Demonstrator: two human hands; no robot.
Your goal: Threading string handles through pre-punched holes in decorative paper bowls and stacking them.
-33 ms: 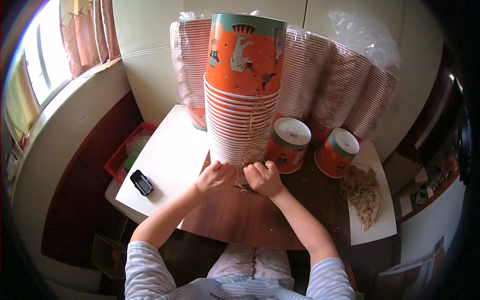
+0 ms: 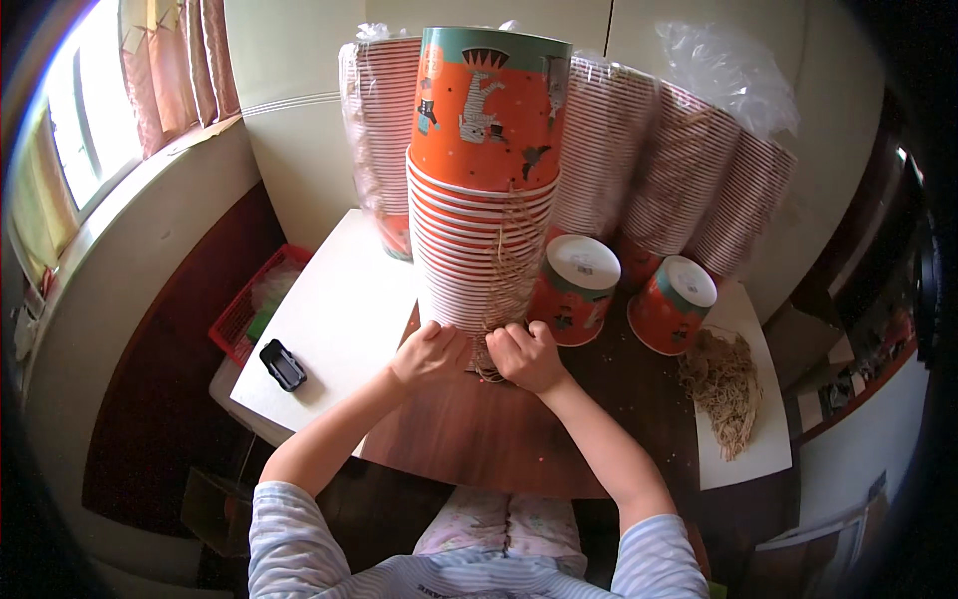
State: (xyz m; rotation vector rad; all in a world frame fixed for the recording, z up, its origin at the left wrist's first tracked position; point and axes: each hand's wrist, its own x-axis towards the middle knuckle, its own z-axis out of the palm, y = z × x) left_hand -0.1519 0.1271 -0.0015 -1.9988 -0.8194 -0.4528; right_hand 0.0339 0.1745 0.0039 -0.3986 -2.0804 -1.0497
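Observation:
A tall stack of paper buckets (image 2: 479, 240), nested upside down with white rims showing, stands before me on the brown board (image 2: 449, 429). The top bucket is orange with a green band and printed figures. Brown twine (image 2: 514, 245) hangs in loose loops down the stack's right side and gathers at its base. My left hand (image 2: 434, 351) is closed low against the stack's front; whatever its fingers hold is hidden. Just right of it, my right hand (image 2: 526, 356) is closed on the twine, knuckles up. A small gap with twine strands separates the two hands.
Two upturned orange buckets (image 2: 582, 290) (image 2: 679, 304) stand to the right. Behind are plastic-wrapped bucket stacks (image 2: 599, 150). A heap of twine (image 2: 725, 389) lies on the white table (image 2: 329, 299) at right, a black tray (image 2: 283, 365) at left. A red basket (image 2: 235, 319) sits beyond the left edge.

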